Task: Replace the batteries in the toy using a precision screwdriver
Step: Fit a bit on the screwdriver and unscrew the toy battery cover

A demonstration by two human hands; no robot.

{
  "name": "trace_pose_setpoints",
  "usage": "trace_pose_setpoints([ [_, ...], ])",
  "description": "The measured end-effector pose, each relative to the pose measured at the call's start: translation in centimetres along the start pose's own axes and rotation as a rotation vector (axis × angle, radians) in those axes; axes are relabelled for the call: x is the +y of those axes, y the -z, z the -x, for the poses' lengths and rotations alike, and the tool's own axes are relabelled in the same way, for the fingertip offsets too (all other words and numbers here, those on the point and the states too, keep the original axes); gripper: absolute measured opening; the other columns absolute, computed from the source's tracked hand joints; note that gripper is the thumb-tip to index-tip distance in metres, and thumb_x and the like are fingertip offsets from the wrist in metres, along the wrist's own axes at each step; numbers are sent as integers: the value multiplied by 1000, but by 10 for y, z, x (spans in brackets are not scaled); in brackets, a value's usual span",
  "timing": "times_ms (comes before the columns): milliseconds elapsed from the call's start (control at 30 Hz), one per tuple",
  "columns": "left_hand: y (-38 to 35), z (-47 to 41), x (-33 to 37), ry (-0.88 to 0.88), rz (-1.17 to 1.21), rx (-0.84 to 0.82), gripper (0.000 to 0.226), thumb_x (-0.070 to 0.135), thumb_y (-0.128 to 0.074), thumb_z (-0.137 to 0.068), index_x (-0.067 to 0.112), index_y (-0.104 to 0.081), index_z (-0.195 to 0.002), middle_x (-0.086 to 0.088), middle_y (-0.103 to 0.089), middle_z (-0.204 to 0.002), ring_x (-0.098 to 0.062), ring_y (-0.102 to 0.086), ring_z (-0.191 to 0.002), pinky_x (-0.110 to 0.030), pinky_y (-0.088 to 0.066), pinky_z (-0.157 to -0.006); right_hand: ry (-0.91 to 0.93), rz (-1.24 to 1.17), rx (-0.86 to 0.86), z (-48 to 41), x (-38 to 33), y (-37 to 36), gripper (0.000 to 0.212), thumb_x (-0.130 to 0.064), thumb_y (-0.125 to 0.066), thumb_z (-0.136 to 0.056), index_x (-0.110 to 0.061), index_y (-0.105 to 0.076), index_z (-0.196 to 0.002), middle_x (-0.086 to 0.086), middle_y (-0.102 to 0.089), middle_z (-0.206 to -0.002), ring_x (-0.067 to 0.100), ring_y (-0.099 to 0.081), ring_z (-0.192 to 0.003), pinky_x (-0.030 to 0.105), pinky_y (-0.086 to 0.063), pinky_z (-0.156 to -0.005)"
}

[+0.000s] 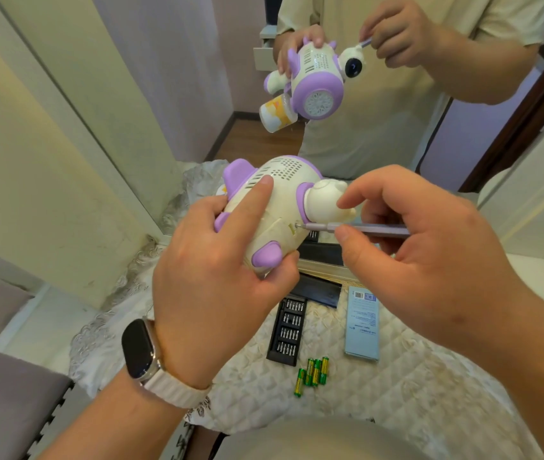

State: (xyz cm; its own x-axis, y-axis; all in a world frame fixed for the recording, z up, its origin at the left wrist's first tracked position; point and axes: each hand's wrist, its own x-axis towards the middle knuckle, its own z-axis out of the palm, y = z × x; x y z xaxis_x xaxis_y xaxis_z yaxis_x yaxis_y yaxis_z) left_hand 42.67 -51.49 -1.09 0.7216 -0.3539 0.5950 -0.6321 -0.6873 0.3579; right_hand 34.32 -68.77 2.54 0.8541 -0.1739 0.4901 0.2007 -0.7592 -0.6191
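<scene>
above the quilted table, left hand grips toy; right hand pinches screwdriver at the cover screw; next, likely steady turning.

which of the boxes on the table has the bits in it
The open black tray left of the pale blue box; rows of bits show in it.

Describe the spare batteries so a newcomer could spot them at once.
Start at the cream quilted cloth covering the table. On it, just nearer the camera than the black bit tray, lies a cluster of green-and-yellow batteries, the only small bright cylinders there.
</scene>
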Motion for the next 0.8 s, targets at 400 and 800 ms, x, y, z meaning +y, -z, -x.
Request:
trace_pose_setpoints([
  [400,0,0,-2,1,7,-2,67,42,-73,-68,27,-60,-132,-8,-62,-107,-26,-62,-86,-35,-51,-61,5,36,11,-4,-1,-3,9,-27,-55,-91,-22,-61,-95,-14,-56,-63,15,-53,-63,25,-39,-50],
  [800,-5,1,-4,1,6,-38,68,40,-74,-67,26,-60,-132,-7,-62,-108,-25,-60,-87,-34,-50,-61,0,11,-33,-5,2,-3,18,-21,-63,-82,-23,-60,-100,-7,-55,-70,12,-50,-64,13,-36,-53],
])
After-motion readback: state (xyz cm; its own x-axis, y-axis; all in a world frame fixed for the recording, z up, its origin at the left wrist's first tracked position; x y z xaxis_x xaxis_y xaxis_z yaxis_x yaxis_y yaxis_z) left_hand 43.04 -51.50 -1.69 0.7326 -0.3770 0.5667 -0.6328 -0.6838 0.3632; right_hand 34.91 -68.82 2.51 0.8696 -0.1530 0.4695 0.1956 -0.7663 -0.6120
